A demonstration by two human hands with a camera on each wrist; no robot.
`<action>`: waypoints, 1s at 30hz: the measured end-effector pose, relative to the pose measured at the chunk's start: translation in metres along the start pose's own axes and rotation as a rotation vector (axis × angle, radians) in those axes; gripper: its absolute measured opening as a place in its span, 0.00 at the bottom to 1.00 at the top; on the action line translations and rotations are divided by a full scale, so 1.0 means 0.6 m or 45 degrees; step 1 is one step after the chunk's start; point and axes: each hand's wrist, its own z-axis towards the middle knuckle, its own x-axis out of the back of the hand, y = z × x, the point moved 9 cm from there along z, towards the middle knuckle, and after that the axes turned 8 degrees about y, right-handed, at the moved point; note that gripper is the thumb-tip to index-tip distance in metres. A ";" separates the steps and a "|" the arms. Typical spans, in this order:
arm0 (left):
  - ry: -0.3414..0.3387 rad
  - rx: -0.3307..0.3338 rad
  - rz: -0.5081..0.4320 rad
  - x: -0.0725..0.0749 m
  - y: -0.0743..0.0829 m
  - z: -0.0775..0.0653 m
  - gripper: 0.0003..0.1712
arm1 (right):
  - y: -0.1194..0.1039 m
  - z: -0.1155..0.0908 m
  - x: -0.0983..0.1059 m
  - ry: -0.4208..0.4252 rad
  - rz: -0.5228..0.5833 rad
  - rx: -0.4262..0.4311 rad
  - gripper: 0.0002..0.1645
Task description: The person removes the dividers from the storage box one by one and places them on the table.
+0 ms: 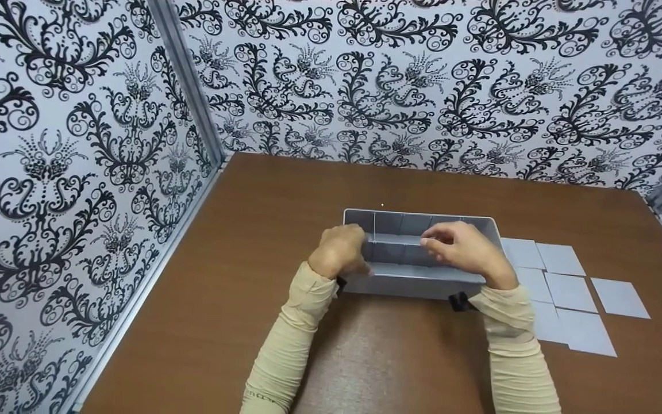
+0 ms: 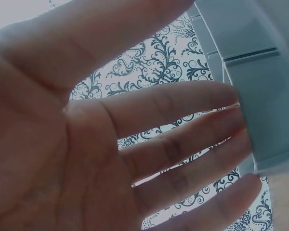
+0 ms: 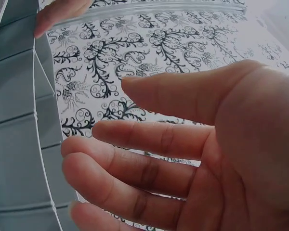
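A long grey plastic box (image 1: 405,286) with thin inner dividers (image 1: 397,238) stands on the table. My left hand (image 1: 338,252) is at the box's left end. In the left wrist view, that hand's fingers (image 2: 178,103) are nearly straight and spread, their tips against or just before the grey wall (image 2: 265,110); contact is hard to tell. Over the right half of the box hovers my right hand (image 1: 463,247), holding nothing. Its fingers (image 3: 144,168) bend loosely in the right wrist view, with the thumb apart from them.
Several white square cards (image 1: 572,292) lie flat on the brown table (image 1: 250,230), right of the box and partly behind my right forearm. Patterned black-and-white walls (image 1: 365,86) with metal framing (image 1: 184,75) bound the table at the back and left.
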 end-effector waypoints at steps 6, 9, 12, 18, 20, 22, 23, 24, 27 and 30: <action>-0.009 -0.003 0.022 0.000 0.003 0.001 0.29 | -0.011 0.024 -0.015 -0.056 -0.015 -0.003 0.14; -0.014 0.001 0.028 0.000 0.002 0.003 0.30 | -0.022 0.043 -0.021 -0.071 -0.075 0.026 0.14; -0.020 0.001 0.033 0.000 0.002 0.003 0.31 | -0.032 0.060 -0.028 -0.090 -0.137 0.052 0.13; -0.015 -0.002 0.024 -0.001 0.000 0.003 0.30 | -0.034 0.081 -0.041 -0.148 -0.190 0.026 0.13; -0.015 -0.005 0.022 -0.002 0.000 0.003 0.29 | -0.032 0.086 -0.044 -0.163 -0.190 0.017 0.13; -0.014 -0.011 0.023 -0.002 0.001 0.004 0.29 | -0.030 0.091 -0.045 -0.175 -0.177 0.009 0.13; -0.012 -0.016 0.025 -0.002 0.001 0.004 0.30 | -0.028 0.093 -0.046 -0.182 -0.170 -0.003 0.13; -0.012 -0.020 0.029 -0.002 0.002 0.004 0.30 | -0.026 0.095 -0.048 -0.189 -0.162 -0.012 0.13; -0.006 -0.024 0.038 -0.002 0.002 0.005 0.30 | -0.021 0.102 -0.053 -0.215 -0.141 -0.060 0.15; -0.007 -0.021 0.041 -0.002 0.001 0.005 0.30 | -0.017 0.110 -0.060 -0.235 -0.140 -0.113 0.16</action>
